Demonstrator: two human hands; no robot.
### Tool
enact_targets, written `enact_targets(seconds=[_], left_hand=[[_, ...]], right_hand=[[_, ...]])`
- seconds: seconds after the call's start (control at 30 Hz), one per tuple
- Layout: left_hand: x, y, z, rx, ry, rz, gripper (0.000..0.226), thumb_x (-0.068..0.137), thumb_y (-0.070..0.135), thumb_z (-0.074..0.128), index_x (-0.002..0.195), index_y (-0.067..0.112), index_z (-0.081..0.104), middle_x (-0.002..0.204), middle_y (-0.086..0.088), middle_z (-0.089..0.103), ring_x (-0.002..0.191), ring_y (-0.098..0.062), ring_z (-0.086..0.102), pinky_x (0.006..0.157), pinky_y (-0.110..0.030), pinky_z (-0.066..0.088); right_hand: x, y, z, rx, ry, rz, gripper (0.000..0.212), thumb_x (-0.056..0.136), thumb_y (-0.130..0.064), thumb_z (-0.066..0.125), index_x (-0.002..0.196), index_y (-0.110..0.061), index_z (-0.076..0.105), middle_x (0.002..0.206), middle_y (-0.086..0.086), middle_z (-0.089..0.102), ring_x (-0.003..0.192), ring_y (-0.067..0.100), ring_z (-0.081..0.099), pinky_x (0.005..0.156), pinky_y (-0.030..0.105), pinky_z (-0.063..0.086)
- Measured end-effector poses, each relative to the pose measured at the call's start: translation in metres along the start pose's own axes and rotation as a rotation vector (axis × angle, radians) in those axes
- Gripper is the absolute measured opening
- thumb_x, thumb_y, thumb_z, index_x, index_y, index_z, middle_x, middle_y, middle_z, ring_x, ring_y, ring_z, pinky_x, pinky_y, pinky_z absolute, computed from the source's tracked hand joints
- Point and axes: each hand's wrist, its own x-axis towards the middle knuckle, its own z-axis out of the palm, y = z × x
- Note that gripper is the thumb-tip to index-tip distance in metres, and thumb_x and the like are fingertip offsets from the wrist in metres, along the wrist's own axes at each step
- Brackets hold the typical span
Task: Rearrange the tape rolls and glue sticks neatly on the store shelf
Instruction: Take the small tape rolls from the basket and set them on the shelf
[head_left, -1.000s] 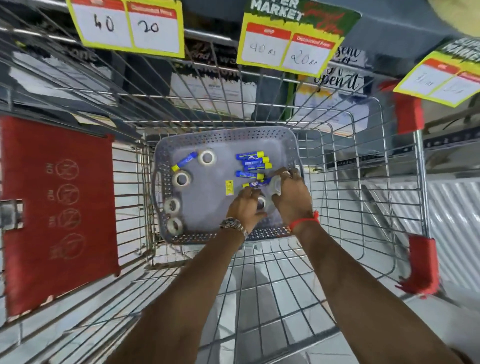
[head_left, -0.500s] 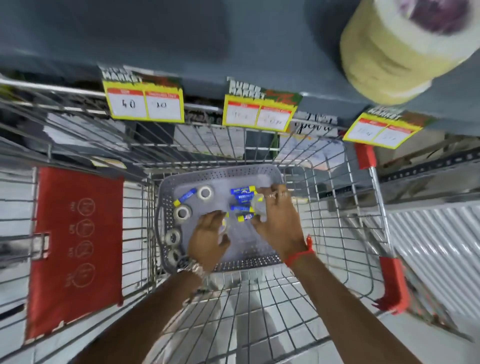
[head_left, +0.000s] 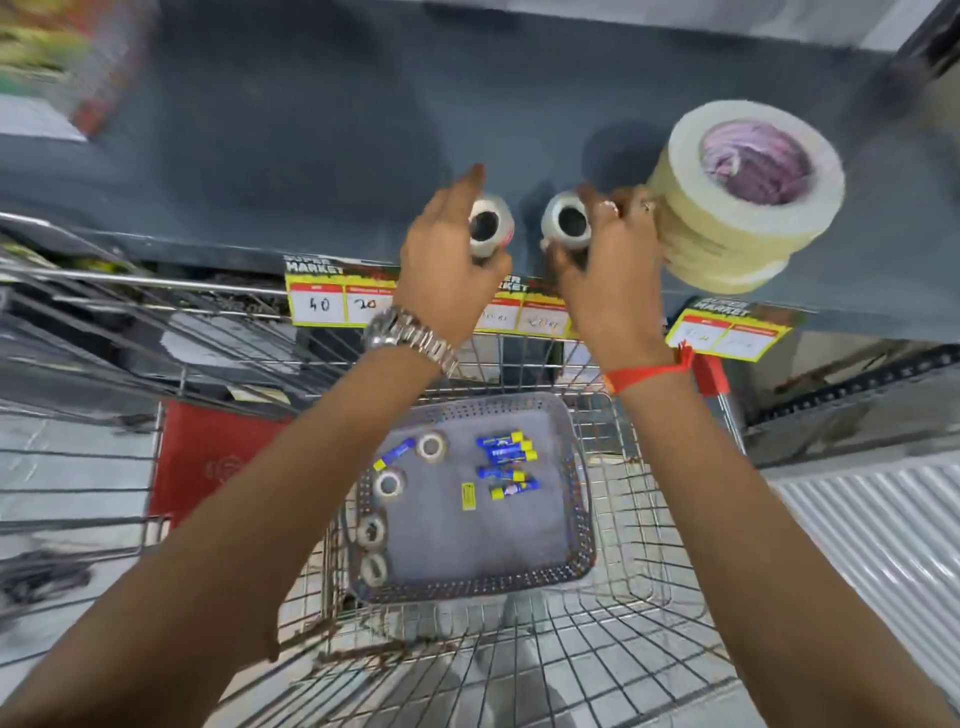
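Both hands are raised to the front edge of the dark grey metal shelf (head_left: 311, 135), a little apart. The left hand (head_left: 447, 260) is closed around a small clear tape roll with a dark core (head_left: 491, 226), and the right hand (head_left: 608, 260) is clamped on a second small clear tape roll (head_left: 569, 223); whether either roll touches the shelf cannot be told. Just to the right stands a stack of wide cream masking tape rolls (head_left: 737, 208). Below, in the wire shopping cart (head_left: 649, 597), a perforated grey plastic tray (head_left: 519, 540) holds four more small tape rolls (head_left: 388, 483) along its left side and blue-and-yellow glue sticks (head_left: 506, 452) near its middle.
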Motion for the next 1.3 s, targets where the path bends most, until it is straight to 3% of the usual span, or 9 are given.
enact_targets(seconds=[0.1, 0.27, 0.43, 0.57, 0.7, 0.8, 0.9, 1.13, 1.3], left_hand=[[0.014, -0.015, 0.013, 0.156, -0.101, -0.052, 0.059, 0.080, 0.021, 0.064, 0.134, 0.013, 0.042, 0.120, -0.013, 0.062, 0.113, -0.029, 0.058, 0.108, -0.047, 0.035], [0.009, -0.018, 0.009, 0.245, -0.166, -0.026, 0.055, 0.089, 0.034, 0.053, 0.139, 0.019, 0.035, 0.139, -0.003, 0.049, 0.130, -0.018, 0.044, 0.115, -0.052, 0.001], [-0.052, -0.032, -0.004, 0.045, 0.171, 0.095, 0.039, 0.093, 0.017, 0.044, 0.132, 0.011, 0.045, 0.145, -0.010, 0.041, 0.138, -0.021, 0.030, 0.116, -0.048, 0.007], [-0.144, -0.100, 0.017, 0.083, 0.067, 0.035, 0.035, 0.085, 0.008, 0.051, 0.120, 0.003, 0.053, 0.129, -0.022, 0.051, 0.125, -0.025, 0.039, 0.107, -0.038, 0.032], [-0.197, -0.163, 0.046, 0.075, -0.092, -0.383, 0.047, 0.075, 0.004, 0.065, 0.119, -0.005, 0.049, 0.120, -0.032, 0.052, 0.113, -0.030, 0.043, 0.099, -0.036, 0.036], [-0.213, -0.205, 0.066, 0.132, -0.243, -0.680, 0.069, 0.071, 0.015, 0.072, 0.131, -0.003, 0.043, 0.131, -0.028, 0.048, 0.118, -0.039, 0.048, 0.100, -0.040, 0.041], [-0.221, -0.232, 0.087, 0.199, -0.406, -0.840, 0.093, 0.065, 0.029, 0.079, 0.139, 0.000, 0.030, 0.142, -0.024, 0.038, 0.129, -0.037, 0.039, 0.105, -0.037, 0.034], [-0.229, -0.249, 0.113, 0.250, -0.455, -0.755, 0.065, 0.071, 0.023, 0.067, 0.122, -0.012, 0.045, 0.132, -0.029, 0.044, 0.121, -0.041, 0.042, 0.101, -0.043, 0.038], [-0.232, -0.256, 0.117, 0.393, -0.539, -0.683, 0.057, 0.079, 0.022, 0.062, 0.128, -0.002, 0.045, 0.138, -0.021, 0.038, 0.125, -0.033, 0.038, 0.101, -0.036, 0.039]], right_hand=[[0.005, 0.002, 0.008, -0.070, -0.044, 0.035, 0.035, 0.085, -0.020, 0.060, 0.116, -0.006, 0.055, 0.122, 0.020, 0.048, 0.112, 0.037, 0.047, 0.092, 0.038, 0.040], [-0.009, 0.001, 0.013, 0.007, -0.026, 0.030, 0.047, 0.087, -0.019, 0.055, 0.131, -0.007, 0.045, 0.132, 0.020, 0.044, 0.120, 0.035, 0.043, 0.101, 0.041, 0.038], [-0.079, -0.001, 0.026, 0.269, 0.326, -0.093, 0.031, 0.085, -0.001, 0.054, 0.115, -0.003, 0.060, 0.118, 0.020, 0.054, 0.109, 0.022, 0.042, 0.098, 0.025, 0.032], [-0.142, 0.011, 0.077, 0.267, -0.016, -0.151, 0.027, 0.086, -0.008, 0.048, 0.109, -0.011, 0.061, 0.112, 0.005, 0.046, 0.100, 0.023, 0.045, 0.087, 0.035, 0.045], [-0.178, 0.018, 0.137, 0.162, -0.346, -0.174, 0.024, 0.082, -0.010, 0.045, 0.100, -0.004, 0.060, 0.095, 0.018, 0.066, 0.092, 0.021, 0.040, 0.082, 0.038, 0.035], [-0.189, 0.022, 0.186, 0.045, -0.565, -0.159, 0.025, 0.069, -0.002, 0.071, 0.093, -0.002, 0.064, 0.089, 0.019, 0.065, 0.090, 0.025, 0.046, 0.081, 0.037, 0.033], [-0.186, 0.028, 0.222, -0.051, -0.776, -0.154, 0.039, 0.083, -0.008, 0.058, 0.121, -0.005, 0.051, 0.123, 0.017, 0.053, 0.115, 0.033, 0.048, 0.098, 0.038, 0.042], [-0.186, 0.047, 0.284, -0.276, -0.986, -0.316, 0.044, 0.086, -0.012, 0.049, 0.129, -0.008, 0.040, 0.136, 0.015, 0.044, 0.125, 0.032, 0.041, 0.097, 0.044, 0.045], [-0.186, 0.039, 0.279, -0.221, -0.847, -0.340, 0.038, 0.083, -0.002, 0.051, 0.120, -0.010, 0.052, 0.121, 0.016, 0.056, 0.111, 0.036, 0.052, 0.082, 0.044, 0.052]])
